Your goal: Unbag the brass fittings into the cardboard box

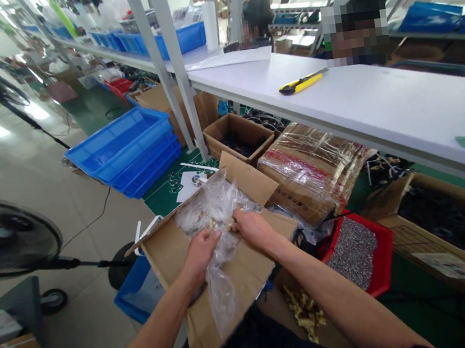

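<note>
A clear plastic bag (224,293) lies in an opened cardboard box (164,258) in front of me, one end of it hanging over the near flap. My left hand (203,248) is closed on the bag, thumb and fingers pinched together. Just to its right, my right hand (249,225) is closed too, gripping the gathered plastic. Small brass-coloured bits show between the two hands, but I cannot make out what they are. The box flaps stand folded outward around the bag.
Blue crates (128,153) are stacked at the left, near a floor fan (6,233). A yellow utility knife (304,82) lies on the white bench (376,100). To my right are a red bin (386,251) of small metal parts and brass-coloured parts (304,309). Two people sit across the bench.
</note>
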Available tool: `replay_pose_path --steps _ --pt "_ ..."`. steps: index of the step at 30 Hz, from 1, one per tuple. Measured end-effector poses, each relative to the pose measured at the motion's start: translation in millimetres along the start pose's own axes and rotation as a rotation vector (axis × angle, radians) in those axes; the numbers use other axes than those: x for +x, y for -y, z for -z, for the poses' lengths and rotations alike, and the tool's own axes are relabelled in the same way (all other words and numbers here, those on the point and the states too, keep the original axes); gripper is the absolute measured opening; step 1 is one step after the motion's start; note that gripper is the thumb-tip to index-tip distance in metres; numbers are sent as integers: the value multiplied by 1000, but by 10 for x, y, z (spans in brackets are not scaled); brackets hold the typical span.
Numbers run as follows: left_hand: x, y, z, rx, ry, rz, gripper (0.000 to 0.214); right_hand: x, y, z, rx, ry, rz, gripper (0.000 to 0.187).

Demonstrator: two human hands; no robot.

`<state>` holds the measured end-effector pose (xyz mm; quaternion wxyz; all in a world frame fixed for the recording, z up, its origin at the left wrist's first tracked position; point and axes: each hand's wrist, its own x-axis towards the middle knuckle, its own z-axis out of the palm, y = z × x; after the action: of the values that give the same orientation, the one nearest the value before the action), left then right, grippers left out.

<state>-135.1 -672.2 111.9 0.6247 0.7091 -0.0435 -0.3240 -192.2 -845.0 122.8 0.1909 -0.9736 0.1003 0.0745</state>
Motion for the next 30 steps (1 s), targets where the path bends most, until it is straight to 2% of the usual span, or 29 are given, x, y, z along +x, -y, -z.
replay_pose_path --steps 2,7,10,12,17,20,21,23,24,25,27,28,30 --pt "3 -80 27 118 -27 -80 37 11 -27 26 -61 -3 17 19" --pt "-31 -315 47 228 75 -123 31 18 -8 204 -197 3 46 23" --pt "-68 -437 18 376 -18 -221 27 1 32 345 -178 -49 61 31" --pt "-92 -502 9 402 -44 -248 28 -7 40 420 -91 -100 93 33" --pt "-130 -552 34 342 -18 -272 27 -1 32 579 163 -191 152 26" --pt "-145 -593 58 291 10 -267 30 19 66 710 403 -244 235 28" --pt "-150 -622 66 275 33 -271 37 28 83 756 503 -244 260 29" --pt "-154 -697 82 285 92 -282 60 47 122 831 690 -156 322 32" --pt "-150 -736 92 312 101 -300 65 57 143 853 771 -91 354 33" --pt "-139 -772 101 338 78 -320 61 68 165 860 849 -38 377 34" --pt "-91 -825 117 301 -44 -323 42 97 219 826 981 3 410 36" --pt "-53 -842 119 220 -118 -315 36 116 254 784 1023 -4 424 48" --pt "48 -859 101 1 -220 -301 35 163 349 664 1047 -28 463 93"
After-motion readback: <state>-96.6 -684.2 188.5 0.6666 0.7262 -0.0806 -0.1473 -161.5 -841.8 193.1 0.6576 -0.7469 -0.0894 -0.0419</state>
